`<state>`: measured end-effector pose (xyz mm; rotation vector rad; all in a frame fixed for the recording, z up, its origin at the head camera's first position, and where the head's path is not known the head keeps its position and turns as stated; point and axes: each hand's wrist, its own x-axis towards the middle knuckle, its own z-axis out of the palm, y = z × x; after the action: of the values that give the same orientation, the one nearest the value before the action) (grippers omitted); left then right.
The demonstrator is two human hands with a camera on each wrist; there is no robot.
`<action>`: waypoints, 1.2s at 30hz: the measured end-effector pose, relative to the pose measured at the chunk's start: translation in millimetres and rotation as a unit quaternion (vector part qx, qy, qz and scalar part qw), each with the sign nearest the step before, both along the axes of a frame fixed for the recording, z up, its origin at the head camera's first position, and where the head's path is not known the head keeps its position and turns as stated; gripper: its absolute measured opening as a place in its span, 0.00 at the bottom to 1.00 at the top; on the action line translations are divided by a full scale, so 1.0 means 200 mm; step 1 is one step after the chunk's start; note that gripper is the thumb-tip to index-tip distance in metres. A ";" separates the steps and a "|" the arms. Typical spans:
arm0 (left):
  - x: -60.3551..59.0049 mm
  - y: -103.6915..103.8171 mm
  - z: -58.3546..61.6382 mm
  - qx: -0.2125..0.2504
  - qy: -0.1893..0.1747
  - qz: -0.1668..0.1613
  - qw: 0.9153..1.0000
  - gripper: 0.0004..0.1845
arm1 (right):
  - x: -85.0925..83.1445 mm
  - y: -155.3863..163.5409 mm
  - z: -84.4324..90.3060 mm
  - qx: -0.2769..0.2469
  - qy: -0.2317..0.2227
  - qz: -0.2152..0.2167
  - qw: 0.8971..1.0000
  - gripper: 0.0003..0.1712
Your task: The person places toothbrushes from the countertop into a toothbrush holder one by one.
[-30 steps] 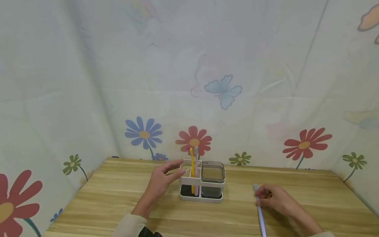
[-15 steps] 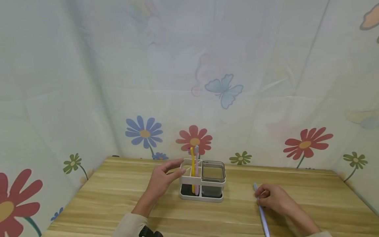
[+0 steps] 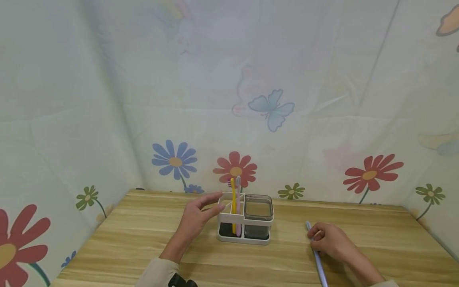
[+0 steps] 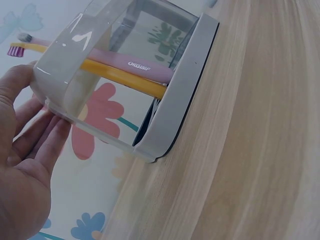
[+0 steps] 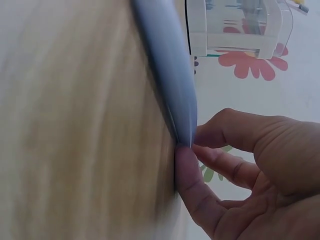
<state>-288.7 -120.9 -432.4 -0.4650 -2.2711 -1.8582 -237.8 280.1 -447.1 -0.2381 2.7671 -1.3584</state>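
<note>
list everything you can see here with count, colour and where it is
toothbrush holder: 1, white with compartments, upright on the table near its far middle
cup: 1, clear grey, seated in the holder's right side
yellow toothbrush: 1, yellow, standing in the holder
pink toothbrush: 1, pink, standing in the holder beside the yellow one
blue toothbrush: 1, light blue, lying on the table to the right of the holder
table: 1, light wood grain, fills the lower view
backdrop: 1, pale cloth printed with flowers and a butterfly, behind and beside the table
left hand: 1, fingers against the holder's left side
right hand: 1, fingers pinching the blue toothbrush on the table
</note>
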 end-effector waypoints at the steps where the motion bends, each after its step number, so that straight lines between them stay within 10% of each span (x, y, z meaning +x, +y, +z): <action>1: 0.00 0.00 0.00 0.000 0.000 0.000 1.000 0.23 | 0.00 0.00 0.00 0.002 0.001 -0.003 1.000 0.09; 17: 0.00 0.00 0.00 0.001 -0.001 -0.001 1.000 0.23 | 0.00 -0.03 -0.02 0.057 0.025 -0.032 0.998 0.15; 36: 0.00 0.00 0.00 -0.001 0.002 -0.002 1.000 0.22 | 0.00 0.00 0.00 -0.029 0.011 0.008 0.999 0.16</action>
<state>-289.4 -121.6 -432.2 -0.4739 -2.2715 -1.8569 -237.8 280.5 -446.7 -0.2798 2.7396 -1.4425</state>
